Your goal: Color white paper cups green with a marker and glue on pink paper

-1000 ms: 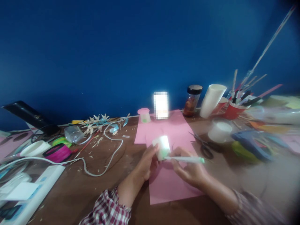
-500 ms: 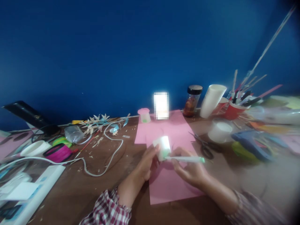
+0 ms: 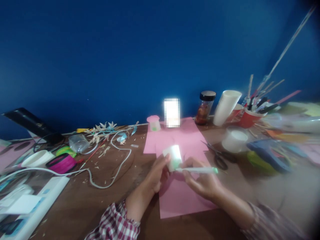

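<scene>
My left hand [image 3: 160,171] is closed around a small white paper cup [image 3: 175,154], which lies tilted above the pink paper [image 3: 183,196]. A light green patch marks the cup's lower part. Between the fingers of my right hand [image 3: 200,178] is a white marker pen [image 3: 202,170] with a light green end; its tip meets the cup at the green patch. Behind, on the sheets, stands another small cup [image 3: 155,126] with a pink round top and a green spot. A bright, pixelated block [image 3: 172,112] stands by the wall.
Scissors [image 3: 220,160] lie right of the paper, near a translucent tub [image 3: 235,140]. A black-lidded jar [image 3: 205,108], stacked white cups [image 3: 226,108] and a red cup of pens [image 3: 251,118] line the back. Leftward are a white cable [image 3: 110,186], a power strip [image 3: 47,203] and a magenta tape roll [image 3: 61,164].
The marker has shifted very slightly at the cup's green patch. Both hands and the cup stay in nearly the same place.
</scene>
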Demonstrator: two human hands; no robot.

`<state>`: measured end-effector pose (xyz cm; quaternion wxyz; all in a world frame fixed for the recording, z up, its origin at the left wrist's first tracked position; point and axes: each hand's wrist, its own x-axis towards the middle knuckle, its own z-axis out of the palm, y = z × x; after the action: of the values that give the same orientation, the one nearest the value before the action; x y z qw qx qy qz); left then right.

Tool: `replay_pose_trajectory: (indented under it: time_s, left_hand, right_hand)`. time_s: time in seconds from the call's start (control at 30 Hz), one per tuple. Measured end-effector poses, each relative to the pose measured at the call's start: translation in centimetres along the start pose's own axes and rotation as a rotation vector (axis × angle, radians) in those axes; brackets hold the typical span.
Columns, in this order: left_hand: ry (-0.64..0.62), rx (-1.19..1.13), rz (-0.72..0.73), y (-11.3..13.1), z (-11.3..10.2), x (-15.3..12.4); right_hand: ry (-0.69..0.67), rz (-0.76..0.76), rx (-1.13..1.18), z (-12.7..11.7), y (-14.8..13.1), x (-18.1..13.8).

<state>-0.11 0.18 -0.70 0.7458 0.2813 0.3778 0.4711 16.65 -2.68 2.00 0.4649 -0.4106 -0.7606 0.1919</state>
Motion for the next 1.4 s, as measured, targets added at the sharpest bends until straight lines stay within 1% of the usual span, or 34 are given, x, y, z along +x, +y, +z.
replay_pose_trajectory:
  time_s: [0.2,0.33,0.5,0.63,0.8,0.97,1.17,1.4]
  left_hand:
    - [-0.072,0.011,0.028,0.24,0.36,-0.13]
    - [-0.059,0.030,0.044,0.14,0.32,-0.14]
    - [-0.097,0.030,0.062,0.09,0.32,-0.14]
    - [-0.081,0.040,0.053,0.22,0.53,-0.24]
    - [-0.102,0.036,0.064,0.23,0.51,-0.26]
    - [-0.069,0.042,0.044,0.22,0.46,-0.20]
    - [-0.115,0.018,0.063,0.21,0.54,-0.18]
    - [-0.072,0.054,0.046,-0.10,0.00,0.05]
  right_hand:
    - [0.035,0.009,0.019,0.11,0.11,0.00]
    - [0.042,0.039,0.032,0.23,0.41,-0.11]
    - [0.070,0.040,0.000,0.32,0.71,-0.23]
    - [0.100,0.044,-0.013,0.28,0.69,-0.30]
    - [0.073,0.044,-0.003,0.22,0.48,-0.22]
    - [0.070,0.037,0.007,0.24,0.46,-0.20]
    - [0.049,0.049,0.013,0.22,0.46,-0.19]
    - [0.033,0.032,0.031,0.25,0.46,-0.14]
